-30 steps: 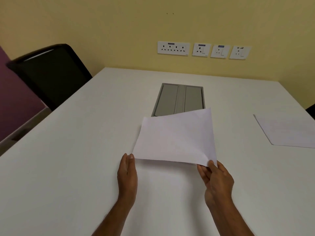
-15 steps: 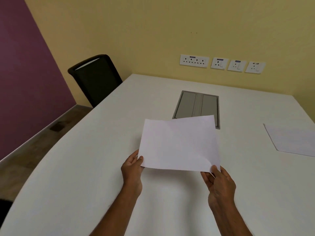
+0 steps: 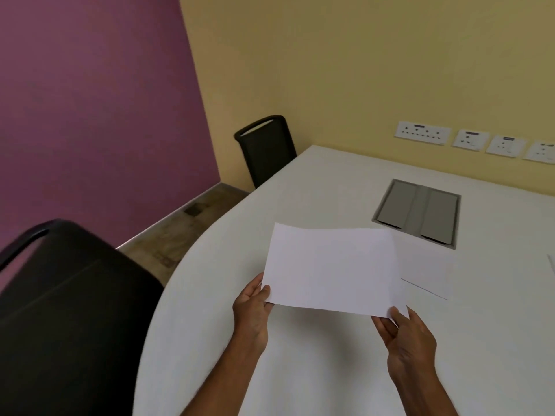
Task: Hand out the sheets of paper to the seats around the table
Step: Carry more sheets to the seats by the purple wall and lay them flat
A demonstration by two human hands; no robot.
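Note:
A white sheet of paper hangs just above the white table, held by both hands. My left hand pinches its near left corner. My right hand pinches its near right corner. A second sheet lies flat on the table, partly hidden behind the held one. The edge of another sheet shows at the right border. One black chair stands at the table's far left side. A nearer black chair stands at the left, beside the rounded table end.
A grey cable hatch is set into the table's middle. Several white wall sockets line the yellow wall behind the table. A purple wall and a strip of brown floor lie to the left.
The view has swung left, bringing the purple wall and a near black chair into sight. The held sheet has moved left off the stack, uncovering a sheet on the table.

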